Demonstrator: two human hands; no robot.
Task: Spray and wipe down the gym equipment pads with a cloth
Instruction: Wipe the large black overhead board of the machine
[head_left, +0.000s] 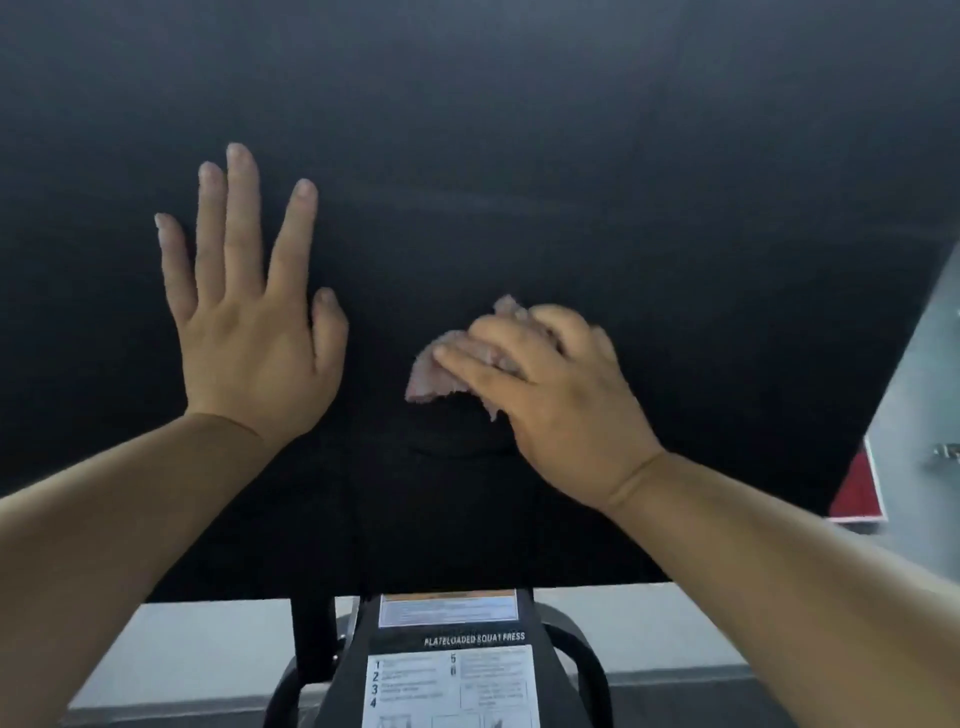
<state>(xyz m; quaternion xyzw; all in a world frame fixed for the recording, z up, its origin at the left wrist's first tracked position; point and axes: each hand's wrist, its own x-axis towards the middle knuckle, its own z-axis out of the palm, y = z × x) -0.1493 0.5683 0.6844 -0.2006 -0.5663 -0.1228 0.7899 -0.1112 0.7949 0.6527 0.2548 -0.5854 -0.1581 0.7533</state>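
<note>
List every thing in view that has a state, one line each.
pad: black, faint streak across it; wet or dry cannot be told.
cloth: bunched up, pressed against the pad.
left hand: fingers spread, flat against the pad.
right hand: fingers curled over the cloth, holding it to the pad; blurred.
instruction label: stuck in place below the pad, small print unreadable.
</note>
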